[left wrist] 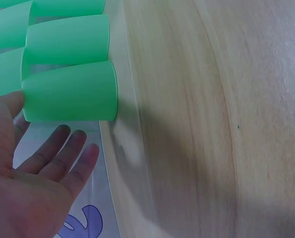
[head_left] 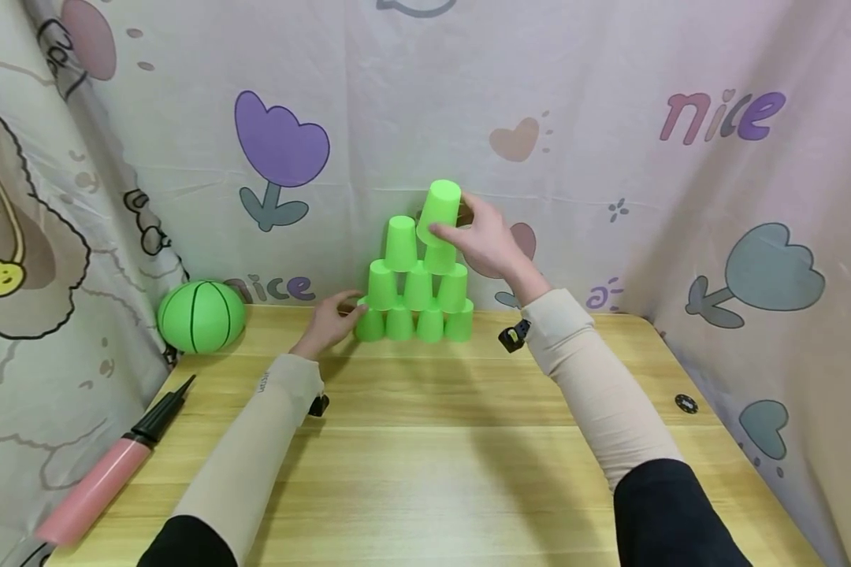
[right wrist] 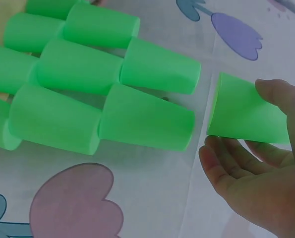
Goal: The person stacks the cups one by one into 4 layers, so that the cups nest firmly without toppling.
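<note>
Green plastic cups stand upside down in a stepped pyramid against the back curtain: several in the bottom row (head_left: 399,324), three above, then two. My right hand (head_left: 491,240) grips one more upside-down green cup (head_left: 440,206) between thumb and fingers. In the right wrist view a gap parts this held cup (right wrist: 246,111) from the two upper cups (right wrist: 149,119). Low at the pyramid's left side is my left hand (head_left: 329,321). In the left wrist view its fingers are extended and loosely spread, with the thumb at the end cup (left wrist: 70,94) of the bottom row.
A green ball (head_left: 202,317) with black lines sits at the table's back left. Along the left edge lies a pink hand pump (head_left: 102,484) with a black nozzle. A small black disc (head_left: 686,404) is near the right edge. Printed curtains (head_left: 574,47) hang behind the wooden table (head_left: 411,488).
</note>
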Tool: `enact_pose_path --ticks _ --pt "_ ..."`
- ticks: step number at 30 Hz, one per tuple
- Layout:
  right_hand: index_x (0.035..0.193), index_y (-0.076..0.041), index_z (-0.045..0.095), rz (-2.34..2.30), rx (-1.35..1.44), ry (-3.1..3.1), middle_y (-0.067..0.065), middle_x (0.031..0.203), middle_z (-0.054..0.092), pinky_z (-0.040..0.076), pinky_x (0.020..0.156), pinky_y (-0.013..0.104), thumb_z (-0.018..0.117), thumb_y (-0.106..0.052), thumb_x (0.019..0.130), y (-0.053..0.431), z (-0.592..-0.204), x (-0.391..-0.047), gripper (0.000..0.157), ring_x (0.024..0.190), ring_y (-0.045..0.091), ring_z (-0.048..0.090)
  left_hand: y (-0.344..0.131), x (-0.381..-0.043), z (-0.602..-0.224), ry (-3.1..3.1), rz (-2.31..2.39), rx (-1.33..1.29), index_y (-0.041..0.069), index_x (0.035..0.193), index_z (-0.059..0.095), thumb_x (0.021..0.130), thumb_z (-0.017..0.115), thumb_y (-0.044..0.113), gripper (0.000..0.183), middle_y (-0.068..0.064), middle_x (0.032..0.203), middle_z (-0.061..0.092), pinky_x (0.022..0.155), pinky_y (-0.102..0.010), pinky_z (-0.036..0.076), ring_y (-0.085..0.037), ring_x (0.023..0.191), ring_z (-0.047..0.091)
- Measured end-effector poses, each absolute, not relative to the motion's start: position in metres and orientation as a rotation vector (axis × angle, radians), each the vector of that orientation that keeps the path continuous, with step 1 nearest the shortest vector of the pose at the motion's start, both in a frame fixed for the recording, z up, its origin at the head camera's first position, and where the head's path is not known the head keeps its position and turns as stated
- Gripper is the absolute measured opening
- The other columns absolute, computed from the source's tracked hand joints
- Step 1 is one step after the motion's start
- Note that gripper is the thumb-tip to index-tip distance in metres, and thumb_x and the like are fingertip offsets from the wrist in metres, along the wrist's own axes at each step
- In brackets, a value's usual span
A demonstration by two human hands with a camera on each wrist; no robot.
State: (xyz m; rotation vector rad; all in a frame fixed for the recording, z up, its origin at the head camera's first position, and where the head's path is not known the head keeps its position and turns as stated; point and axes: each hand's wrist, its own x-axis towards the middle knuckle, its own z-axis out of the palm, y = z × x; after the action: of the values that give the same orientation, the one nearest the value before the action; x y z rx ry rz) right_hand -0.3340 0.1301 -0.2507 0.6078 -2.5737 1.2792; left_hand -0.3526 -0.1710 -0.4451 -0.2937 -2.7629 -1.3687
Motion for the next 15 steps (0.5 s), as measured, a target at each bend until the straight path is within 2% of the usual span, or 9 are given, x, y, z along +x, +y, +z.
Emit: enact_pose_path --ticks 7,15 --pt "0.137 -0.01 0.061 1.296 0.587 -2.582 0.013 0.129 0.07 0.057 0.102 0.039 0.074 -0.033 0.096 0.118 -0.241 -0.351 0.048 0.118 0.026 0.068 -0.171 -0.353 -0.445 -2.764 -1.438 -0.282 0.01 0.157 0.048 0.109 0.057 0.036 0.055 -0.029 0.143 0.061 0.107 -0.057 0.056 -0.045 0.132 0.06" --pt "0.134 -0.009 0.062 1.249 0.544 -2.621 0.014 0.129 0.069 0.057 0.102 0.041 0.072 -0.034 0.098 0.109 -0.242 -0.367 0.045 0.118 0.027 0.066 -0.171 -0.354 -0.446 -2.758 -1.451 -0.278 0.01 0.155 0.049 0.108 0.059 0.036 0.054 -0.028 0.142 0.062 0.105 -0.057 0.057 -0.044 0.131 0.061"
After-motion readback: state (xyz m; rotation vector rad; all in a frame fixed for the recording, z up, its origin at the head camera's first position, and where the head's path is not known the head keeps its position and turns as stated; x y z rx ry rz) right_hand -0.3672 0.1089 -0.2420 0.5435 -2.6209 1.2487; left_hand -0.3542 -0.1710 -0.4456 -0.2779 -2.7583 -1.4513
